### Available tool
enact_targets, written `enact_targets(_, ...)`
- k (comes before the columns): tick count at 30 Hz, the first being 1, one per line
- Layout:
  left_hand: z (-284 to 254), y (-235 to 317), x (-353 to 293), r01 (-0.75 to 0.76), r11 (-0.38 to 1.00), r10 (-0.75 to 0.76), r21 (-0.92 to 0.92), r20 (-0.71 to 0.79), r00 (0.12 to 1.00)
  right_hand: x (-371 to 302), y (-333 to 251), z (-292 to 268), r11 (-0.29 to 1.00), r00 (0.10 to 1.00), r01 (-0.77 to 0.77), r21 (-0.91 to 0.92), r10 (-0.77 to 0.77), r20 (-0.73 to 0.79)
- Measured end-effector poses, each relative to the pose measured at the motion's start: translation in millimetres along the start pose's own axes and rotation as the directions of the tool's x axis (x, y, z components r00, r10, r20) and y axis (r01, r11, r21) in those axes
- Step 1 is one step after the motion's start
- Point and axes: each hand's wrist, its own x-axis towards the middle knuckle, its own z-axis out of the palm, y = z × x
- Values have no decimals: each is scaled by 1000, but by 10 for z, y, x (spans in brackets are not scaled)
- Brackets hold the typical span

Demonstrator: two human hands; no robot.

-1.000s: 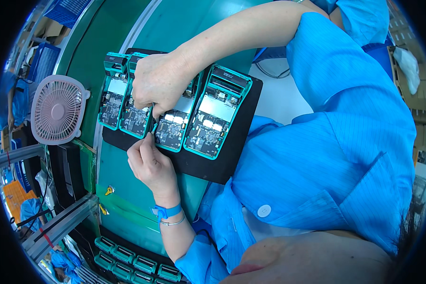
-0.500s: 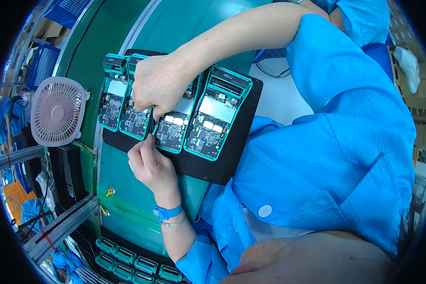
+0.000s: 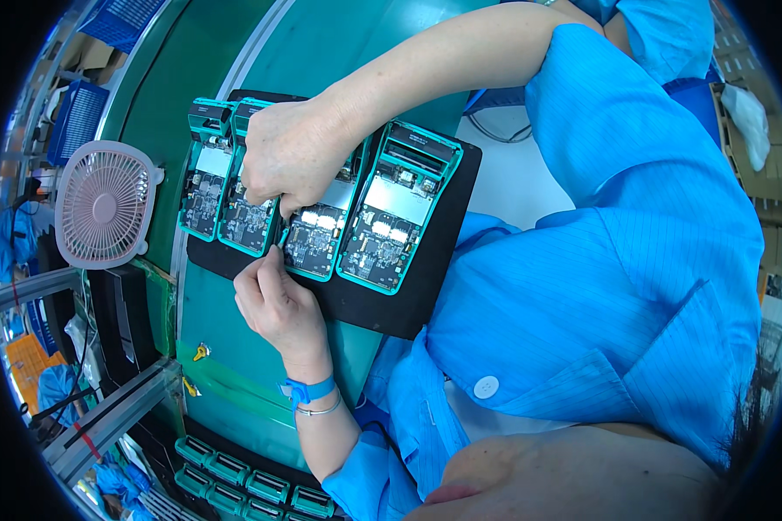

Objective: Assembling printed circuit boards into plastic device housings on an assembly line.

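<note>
My right hand (image 3: 300, 156) curls down, grip pressed on the third teal-framed circuit board (image 3: 314, 239) in the row of four on the black tray (image 3: 408, 295) on the green tabletop (image 3: 235, 347), while my left hand (image 3: 274, 304) pinches that board's lower corner.

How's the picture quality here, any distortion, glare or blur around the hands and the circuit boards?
Head view: strong fisheye bending, with a black rim at the corners; bright, even light; small glare patches on the teal-framed boards; left hand and right hand look sharp; the pink fan near the rim is stretched.
</note>
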Motion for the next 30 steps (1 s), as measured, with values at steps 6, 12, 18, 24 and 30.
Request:
enact_targets(6, -22, 8, -6, 7, 1000, -7, 9, 7, 1000, 32, -9, -8, 1000, 999, 10, 7, -10, 42)
enact_targets(12, -41, 3, -19, 4, 1000, -4, 23, 6, 1000, 56, -18, -11, 1000, 999, 22, 18, -23, 39)
enact_targets(18, -49, 9, -19, 6, 1000, -6, 29, 7, 1000, 29, -27, -24, 1000, 999, -5, 18, 4, 43)
enact_targets(24, -49, 7, -27, 13, 999, -14, 38, 8, 1000, 18, -21, -3, 1000, 1000, 5, 22, -5, -4)
enact_targets(30, -49, 6, -23, 10, 999, -10, 39, 10, 1000, 12, -33, -4, 1000, 1000, -11, -11, 11, -8)
